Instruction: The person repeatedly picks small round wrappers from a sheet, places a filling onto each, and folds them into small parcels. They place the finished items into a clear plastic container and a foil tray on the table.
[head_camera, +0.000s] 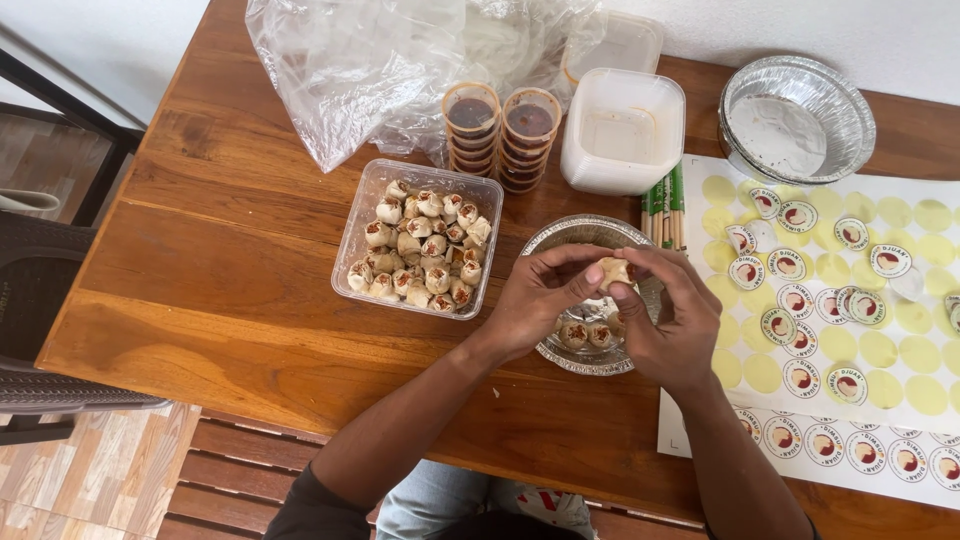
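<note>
Pinching one small pale dumpling (614, 270) between them, the left hand (540, 300) and right hand (675, 320) are hovering over a round foil tray (560, 236), hiding most of its contents. A clear plastic tub of dumplings (420, 240) is sitting at nine o'clock; bare wooden table (220, 280) is lying beyond.

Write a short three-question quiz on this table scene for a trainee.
1. What do the left hand and right hand hold between them?
2. True or false: the round foil tray under the hands already holds some dumplings.
3. Which lies to the left of the foil tray: A) sticker sheets, B) clear box of dumplings, C) chopsticks?

Key:
1. One dumpling, pinched by the fingertips of both hands.
2. True.
3. B.
</note>
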